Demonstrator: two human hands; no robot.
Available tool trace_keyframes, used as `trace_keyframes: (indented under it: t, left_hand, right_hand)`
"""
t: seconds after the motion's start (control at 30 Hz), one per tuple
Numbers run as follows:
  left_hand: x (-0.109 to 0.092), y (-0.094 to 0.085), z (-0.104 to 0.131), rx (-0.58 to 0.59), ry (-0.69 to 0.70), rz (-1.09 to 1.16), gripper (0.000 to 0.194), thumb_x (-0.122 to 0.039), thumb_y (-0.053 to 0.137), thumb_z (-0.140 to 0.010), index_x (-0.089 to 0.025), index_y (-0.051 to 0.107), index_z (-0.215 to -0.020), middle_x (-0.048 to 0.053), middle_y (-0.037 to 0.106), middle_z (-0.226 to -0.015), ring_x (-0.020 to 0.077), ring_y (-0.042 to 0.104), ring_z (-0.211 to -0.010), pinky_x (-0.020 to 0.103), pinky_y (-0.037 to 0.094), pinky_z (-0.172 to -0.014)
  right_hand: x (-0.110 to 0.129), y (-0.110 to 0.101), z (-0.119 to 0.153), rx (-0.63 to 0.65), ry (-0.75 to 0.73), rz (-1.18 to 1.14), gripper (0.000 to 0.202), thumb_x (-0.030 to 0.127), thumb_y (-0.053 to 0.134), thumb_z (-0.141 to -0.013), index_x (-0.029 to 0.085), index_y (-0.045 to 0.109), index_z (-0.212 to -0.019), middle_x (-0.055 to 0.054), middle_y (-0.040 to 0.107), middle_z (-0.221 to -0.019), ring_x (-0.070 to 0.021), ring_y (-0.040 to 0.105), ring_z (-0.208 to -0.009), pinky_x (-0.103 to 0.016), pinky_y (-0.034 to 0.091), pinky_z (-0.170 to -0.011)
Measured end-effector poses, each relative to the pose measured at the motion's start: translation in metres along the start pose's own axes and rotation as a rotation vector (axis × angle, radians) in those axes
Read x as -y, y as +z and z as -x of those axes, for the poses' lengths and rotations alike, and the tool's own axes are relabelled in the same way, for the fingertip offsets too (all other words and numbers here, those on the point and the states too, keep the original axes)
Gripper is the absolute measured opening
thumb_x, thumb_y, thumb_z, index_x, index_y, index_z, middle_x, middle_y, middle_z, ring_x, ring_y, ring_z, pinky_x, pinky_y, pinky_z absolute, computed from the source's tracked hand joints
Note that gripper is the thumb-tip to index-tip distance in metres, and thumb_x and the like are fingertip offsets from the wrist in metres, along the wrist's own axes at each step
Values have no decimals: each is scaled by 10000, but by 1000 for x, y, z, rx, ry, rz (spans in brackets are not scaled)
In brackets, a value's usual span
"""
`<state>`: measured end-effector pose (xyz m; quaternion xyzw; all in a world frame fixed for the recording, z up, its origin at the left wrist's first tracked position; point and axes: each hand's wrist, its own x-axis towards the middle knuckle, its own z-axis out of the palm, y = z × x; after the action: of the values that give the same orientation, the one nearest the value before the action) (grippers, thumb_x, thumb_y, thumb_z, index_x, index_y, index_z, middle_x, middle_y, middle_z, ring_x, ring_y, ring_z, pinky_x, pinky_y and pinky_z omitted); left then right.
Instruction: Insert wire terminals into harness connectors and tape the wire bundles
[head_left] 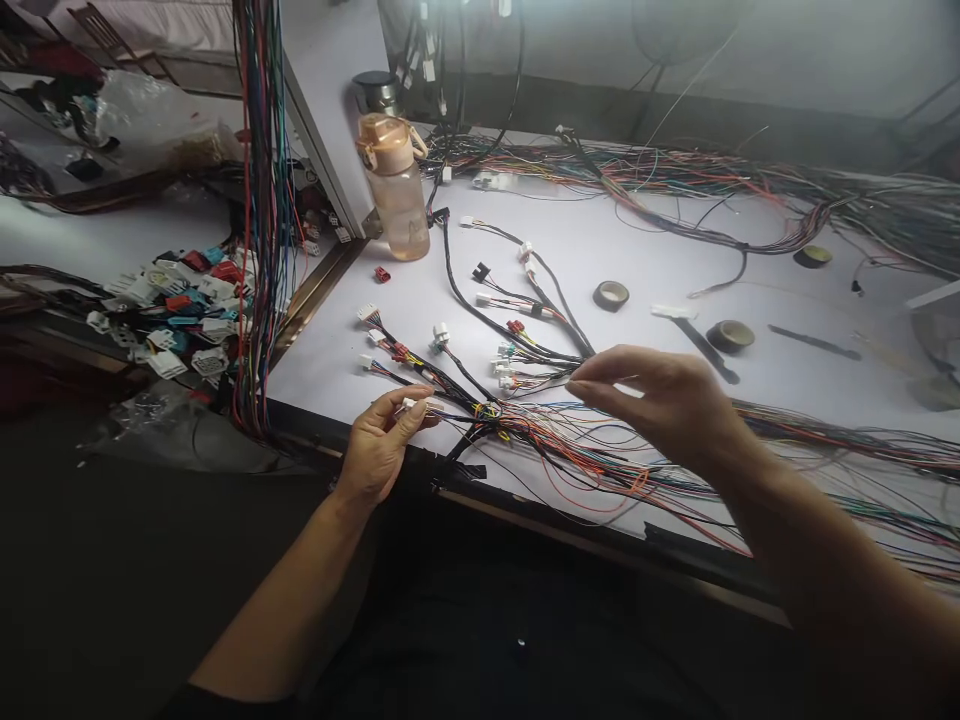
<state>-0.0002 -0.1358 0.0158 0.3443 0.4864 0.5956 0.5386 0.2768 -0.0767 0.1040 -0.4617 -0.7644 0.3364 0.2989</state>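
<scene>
My left hand (373,450) pinches a small white connector (414,404) at the table's front edge. Wires run from it toward the wiring harness (487,412), whose black-taped branches end in white and red plugs. Above the loose coloured wires (570,440) on the right of the harness, my right hand (667,395) is raised with thumb and fingertips together. Whatever may be between those fingertips is too small to make out. Just left of these fingertips lies a second group of branches with white connectors (504,370).
A water bottle (401,200) stands at the back left beside a hanging wire bundle (262,200). Rolls of tape (611,295) and a dark blade-like tool (705,348) lie to the right. Wire bundles (675,170) stretch along the back. Many connectors (187,300) are heaped at left.
</scene>
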Motion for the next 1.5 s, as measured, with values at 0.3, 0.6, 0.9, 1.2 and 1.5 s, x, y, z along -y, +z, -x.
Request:
trace_keyframes:
  t: [0.3,0.6,0.9,1.2,1.5]
  left_hand:
    - [-13,1,1,57,-103,-22,189,-261,731,-774,-189,724,-949,74,690,-1101,174,671,-945,328,547,-885]
    - [-24,-5,5,58,234,-478,133,-254,732,-769,-238,755,-899,48,638,-957,184,579,-951,303,465,-855]
    - [-25,0,3,72,256,-497,153,-261,718,-783,-255,747,-933,32,611,-906,170,548,-866,291,436,-792]
    - [-27,4,4,104,263,-542,92,-311,697,-793,-223,697,-820,43,598,-852,193,544,-838,318,431,-786]
    - [-29,-5,2,157,292,-592,146,-269,728,-773,-262,749,-917,55,632,-918,210,578,-896,340,464,-801]
  right_hand:
    - [4,77,-26,65,38,-523,244,400,624,-857,178,715,-811,-36,695,-802,-135,618,-760,-295,503,-727]
    - [7,99,-27,246,136,-533,336,427,499,-920,163,699,-859,44,466,-586,-75,389,-531,-206,301,-493]
    - [8,111,-16,125,-156,-199,200,231,533,-907,160,679,-791,9,613,-666,-85,514,-601,-202,367,-593]
    - [2,117,-12,45,-197,-102,178,287,539,-929,195,688,-964,-30,702,-850,-109,602,-696,-217,409,-662]
    - [3,114,-8,-6,-245,67,223,251,500,-929,180,679,-817,-30,676,-787,-108,555,-653,-222,378,-648]
